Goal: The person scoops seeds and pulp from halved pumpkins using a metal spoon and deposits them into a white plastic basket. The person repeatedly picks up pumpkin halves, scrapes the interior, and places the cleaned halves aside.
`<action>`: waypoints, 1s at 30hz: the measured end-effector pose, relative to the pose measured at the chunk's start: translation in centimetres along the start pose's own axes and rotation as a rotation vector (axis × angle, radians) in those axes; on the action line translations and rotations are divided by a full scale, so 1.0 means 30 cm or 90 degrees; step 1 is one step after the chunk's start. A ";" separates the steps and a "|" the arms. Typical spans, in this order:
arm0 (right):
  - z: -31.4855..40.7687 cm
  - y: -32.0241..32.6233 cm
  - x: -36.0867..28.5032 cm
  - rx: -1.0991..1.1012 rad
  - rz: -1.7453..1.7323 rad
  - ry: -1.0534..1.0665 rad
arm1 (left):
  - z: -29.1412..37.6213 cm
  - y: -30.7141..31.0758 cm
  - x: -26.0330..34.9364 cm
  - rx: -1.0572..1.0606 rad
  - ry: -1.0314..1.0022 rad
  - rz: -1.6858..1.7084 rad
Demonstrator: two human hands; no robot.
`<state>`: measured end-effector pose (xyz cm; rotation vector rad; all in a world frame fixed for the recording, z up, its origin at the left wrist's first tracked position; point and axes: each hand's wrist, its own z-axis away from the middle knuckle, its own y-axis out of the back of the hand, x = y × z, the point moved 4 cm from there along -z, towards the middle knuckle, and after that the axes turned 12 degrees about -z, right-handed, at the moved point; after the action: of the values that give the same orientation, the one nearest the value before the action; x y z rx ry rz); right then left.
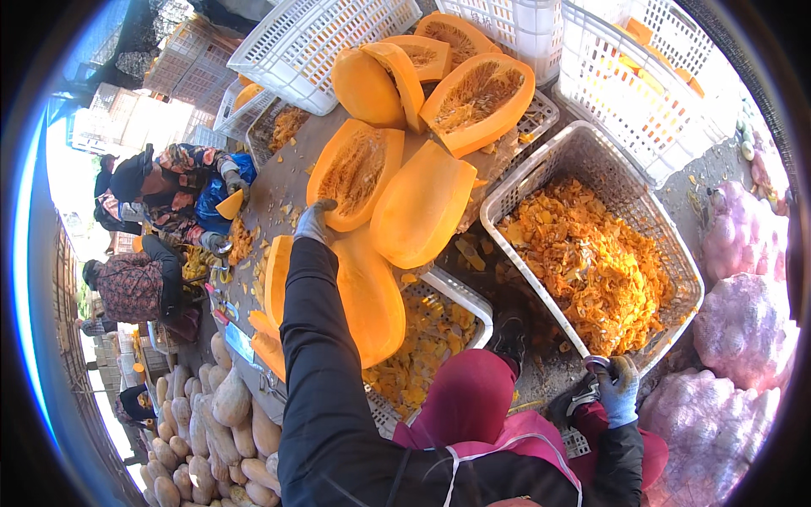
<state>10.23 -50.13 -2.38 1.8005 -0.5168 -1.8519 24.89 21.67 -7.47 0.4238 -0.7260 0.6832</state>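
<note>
My left hand (315,220), in a grey work glove, touches the lower left rim of a halved pumpkin (355,174) that lies cut side up with its seeds and fibres still in. Beside it a peeled pumpkin half (421,206) rests cut side down, and another peeled piece (370,295) is nearer my body, partly behind my sleeve. More seeded halves (478,101) lie at the far end of the table. My right hand (618,386), in a blue and grey glove, holds a round metal scraping tool (597,363) at the near rim of the crate of pumpkin pulp.
A white plastic crate (535,288) of pulp stands at right, with another crate (485,320) of scraps by my knees. A knife (239,342) lies on the table (279,184). Across it a co-worker (184,190) holds a pumpkin piece. Squashes (209,431) and pink net sacks (741,329) stand around.
</note>
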 end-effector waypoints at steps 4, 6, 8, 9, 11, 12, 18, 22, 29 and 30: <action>-0.003 0.010 0.016 0.027 -0.026 -0.022 | -0.019 -0.051 -0.026 0.042 -0.060 -0.046; -0.019 0.019 -0.022 0.034 -0.029 -0.014 | 0.099 -0.081 0.021 0.043 -0.094 -0.046; -0.026 0.027 -0.060 0.027 -0.024 -0.005 | 0.159 -0.062 0.021 0.082 -0.135 -0.033; -0.024 0.025 -0.065 0.027 -0.029 0.014 | 0.187 -0.040 0.028 0.119 -0.164 -0.019; -0.025 0.018 -0.084 0.025 -0.035 0.052 | 0.234 0.016 0.019 0.169 -0.199 0.007; -0.028 0.013 -0.111 0.017 -0.025 0.047 | 0.256 0.049 0.004 0.183 -0.206 0.018; -0.133 -0.061 -0.335 0.046 -0.300 0.055 | 0.628 -0.161 -0.065 -0.019 -0.415 0.128; -0.279 -0.193 -0.386 0.025 -0.575 0.037 | 0.948 -0.364 -0.200 -0.154 -0.296 0.130; -0.149 -0.035 -0.286 0.124 -0.798 -0.140 | 1.355 -0.731 -0.622 -0.357 -0.205 0.047; -0.101 -0.003 -0.253 0.105 -0.778 -0.182 | 1.380 -0.741 -0.698 -0.369 -0.186 0.041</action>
<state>13.22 -45.33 3.51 2.1710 0.5276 -2.9142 9.79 -26.41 2.83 -0.0370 -1.1744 0.4448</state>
